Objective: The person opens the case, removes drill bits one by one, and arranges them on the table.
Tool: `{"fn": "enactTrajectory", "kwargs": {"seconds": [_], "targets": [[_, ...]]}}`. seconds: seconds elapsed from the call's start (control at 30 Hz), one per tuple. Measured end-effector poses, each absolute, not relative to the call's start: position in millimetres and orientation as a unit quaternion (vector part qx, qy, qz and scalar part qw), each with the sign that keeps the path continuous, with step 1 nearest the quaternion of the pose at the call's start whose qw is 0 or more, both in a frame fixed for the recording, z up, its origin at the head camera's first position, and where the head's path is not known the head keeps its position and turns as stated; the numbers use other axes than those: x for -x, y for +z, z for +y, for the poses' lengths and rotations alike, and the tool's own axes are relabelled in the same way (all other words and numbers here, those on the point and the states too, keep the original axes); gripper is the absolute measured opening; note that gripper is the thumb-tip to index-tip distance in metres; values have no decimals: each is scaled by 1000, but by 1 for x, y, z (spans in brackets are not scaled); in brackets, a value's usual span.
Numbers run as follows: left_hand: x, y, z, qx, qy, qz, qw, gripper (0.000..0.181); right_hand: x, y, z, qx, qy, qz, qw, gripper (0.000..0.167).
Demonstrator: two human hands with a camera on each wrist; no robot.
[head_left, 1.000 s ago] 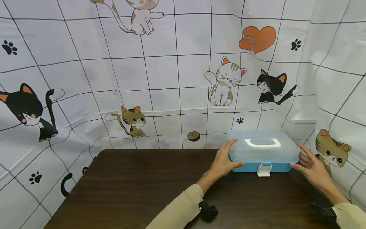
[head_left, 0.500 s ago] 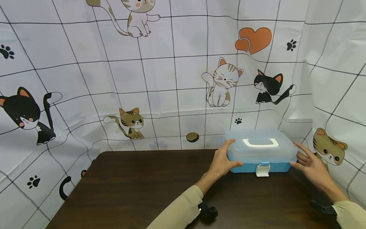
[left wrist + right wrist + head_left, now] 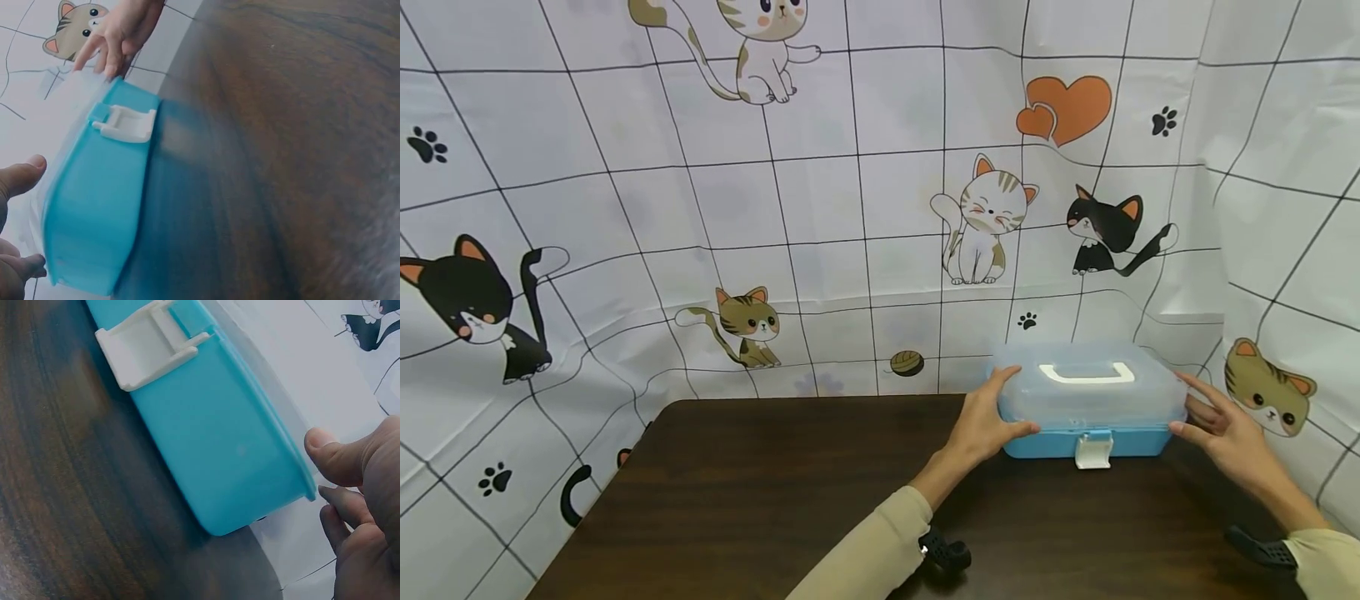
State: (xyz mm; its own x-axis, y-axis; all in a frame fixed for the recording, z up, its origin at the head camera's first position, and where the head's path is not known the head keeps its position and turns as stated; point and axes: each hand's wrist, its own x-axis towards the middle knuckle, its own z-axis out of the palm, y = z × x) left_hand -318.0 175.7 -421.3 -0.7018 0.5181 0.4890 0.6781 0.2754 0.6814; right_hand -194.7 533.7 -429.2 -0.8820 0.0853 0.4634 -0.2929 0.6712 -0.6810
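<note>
A plastic storage box (image 3: 1123, 444) with a blue base and a clear lid (image 3: 1105, 404) stands at the table's back right. A white handle (image 3: 1088, 377) lies on the lid. In front, the white latch (image 3: 128, 125) sticks out from the base. My left hand (image 3: 981, 423) holds the box's left end, thumb in front, other fingers at the side. At the right end, my right hand (image 3: 1228, 433) holds the front corner between its thumb (image 3: 331, 453) and fingers. The far side of the box is hidden.
Beneath the box is a dark brown wooden table (image 3: 790, 492). A white cloth (image 3: 820, 208) printed with cats and grid lines hangs behind it and along both sides. Dark straps (image 3: 947, 552) circle the wrists.
The head view has shifted slightly. My right hand has moved a little to the right against the box's corner. My left hand and the box stay put.
</note>
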Motion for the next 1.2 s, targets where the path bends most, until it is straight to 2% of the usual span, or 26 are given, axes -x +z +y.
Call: {"fn": "enactTrajectory", "kwargs": {"seconds": [0.27, 0.47, 0.87, 1.2], "targets": [[324, -416, 168, 445, -409, -791, 89, 96, 191, -417, 530, -40, 374, -889, 262, 77], [333, -413, 161, 498, -397, -765, 93, 85, 190, -410, 527, -46, 387, -880, 272, 75], [339, -407, 155, 518, -397, -749, 115, 79, 189, -413, 528, -59, 388, -880, 268, 71], [345, -400, 146, 559, -425, -706, 91, 77, 185, -410, 532, -108, 394, -875, 259, 65]]}}
